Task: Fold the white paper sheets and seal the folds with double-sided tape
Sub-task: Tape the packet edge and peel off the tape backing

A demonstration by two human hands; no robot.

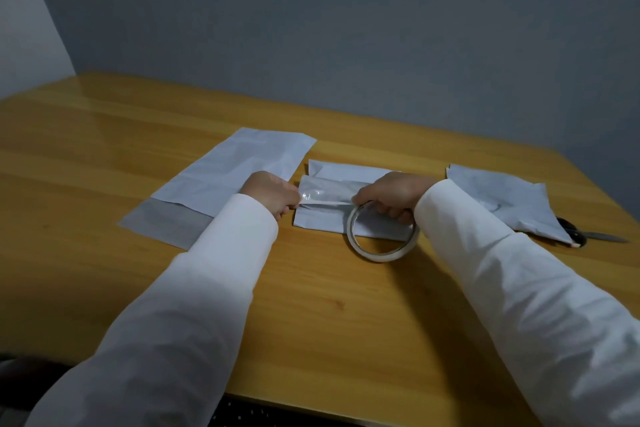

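Observation:
A folded white paper sheet lies mid-table. Over it, a strip of double-sided tape is stretched between my two hands. My left hand pinches the free end of the strip at the sheet's left edge. My right hand grips the tape roll, a white ring tilted over the sheet's near right corner. A long folded sheet lies to the left, partly under my left hand. A crumpled folded sheet lies at the right.
Black-handled scissors lie at the right, partly under the crumpled sheet, blades pointing right. The wooden table ends close to me at the near edge. A grey wall stands behind the table.

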